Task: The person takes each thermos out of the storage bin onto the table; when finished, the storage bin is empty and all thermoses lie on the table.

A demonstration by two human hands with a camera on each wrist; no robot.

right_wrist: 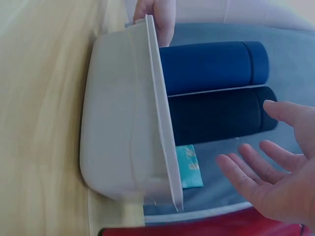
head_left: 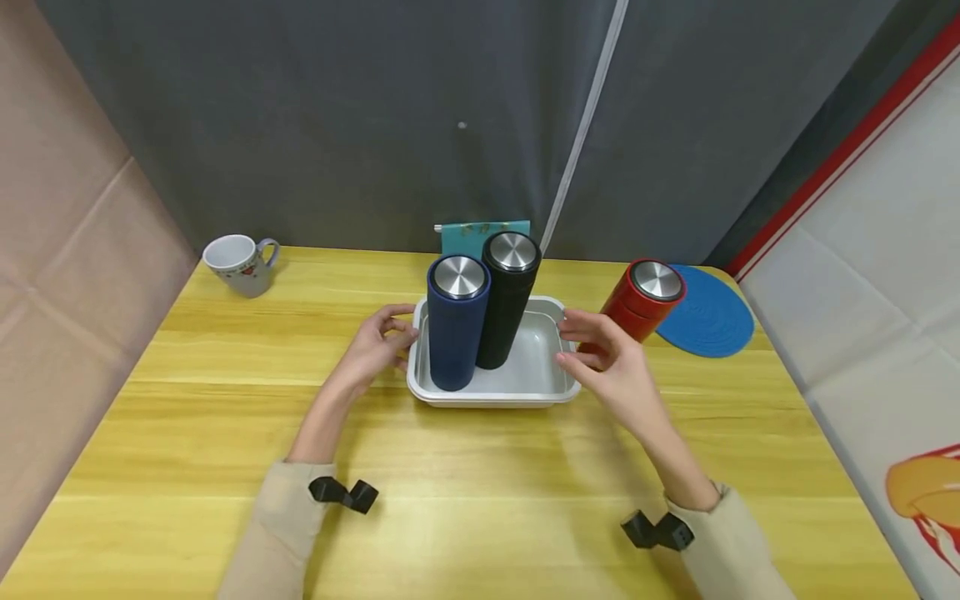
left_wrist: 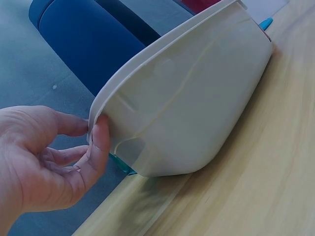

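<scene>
A white rectangular tub [head_left: 536, 379] stands on the table with a blue thermos [head_left: 453, 342] and a black thermos [head_left: 506, 312] upright in its left and middle part. At the tub's left end, my left hand [head_left: 378, 343] pinches the rim between thumb and fingers, as the left wrist view shows on the pale tub wall [left_wrist: 177, 108]. My right hand [head_left: 611, 362] hovers by the opposite end; in the right wrist view its fingers [right_wrist: 241, 172] are spread, apart from the tub [right_wrist: 120, 118]. A red thermos [head_left: 641, 300] stands just beyond that hand, partly hidden by it.
A grey mug [head_left: 243, 271] sits at the back left. On the right lies a round blue mat [head_left: 708, 317], behind the red thermos. A teal packet [head_left: 483, 236] shows behind the tub, partly covered. A dark grey curtain [head_left: 337, 125] borders the table's back edge.
</scene>
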